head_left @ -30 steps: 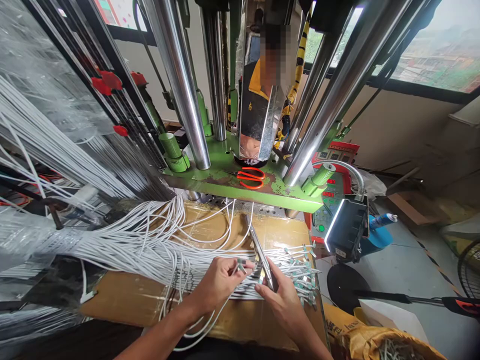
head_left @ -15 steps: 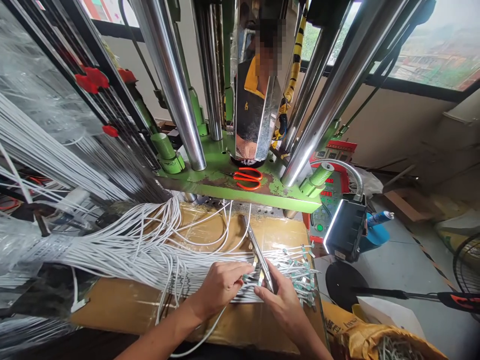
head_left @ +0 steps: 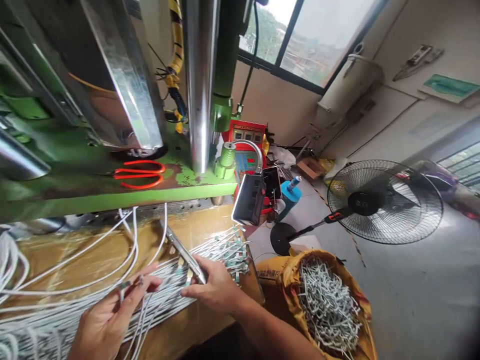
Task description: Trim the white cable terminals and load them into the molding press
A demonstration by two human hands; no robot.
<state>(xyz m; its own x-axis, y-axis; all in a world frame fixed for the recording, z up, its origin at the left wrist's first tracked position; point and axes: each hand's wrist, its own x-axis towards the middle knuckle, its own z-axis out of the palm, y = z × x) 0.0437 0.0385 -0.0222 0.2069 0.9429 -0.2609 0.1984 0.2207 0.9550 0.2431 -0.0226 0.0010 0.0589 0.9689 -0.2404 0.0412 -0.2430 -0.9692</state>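
My left hand (head_left: 108,315) pinches a white cable (head_left: 129,286) by its grey plug end, above a spread of white cables (head_left: 75,295) lying on the brown bench top (head_left: 198,227). My right hand (head_left: 214,286) rests on the cable ends (head_left: 230,247) and holds a slim metal tool (head_left: 182,251) that slants up to the left. Both hands lie close together at the bench's front edge.
A green press (head_left: 112,192) with steel columns stands over the bench, with orange scissors (head_left: 139,173) on its plate. A black lamp (head_left: 248,199) on a flexible neck hangs at the bench's right end. A yellow sack of small metal parts (head_left: 326,305) and a floor fan (head_left: 384,200) stand to the right.
The view has swung to the right, bringing the sack and the fan into sight. My left hand has pulled back to the left with a cable end; my right hand stays on the tool.
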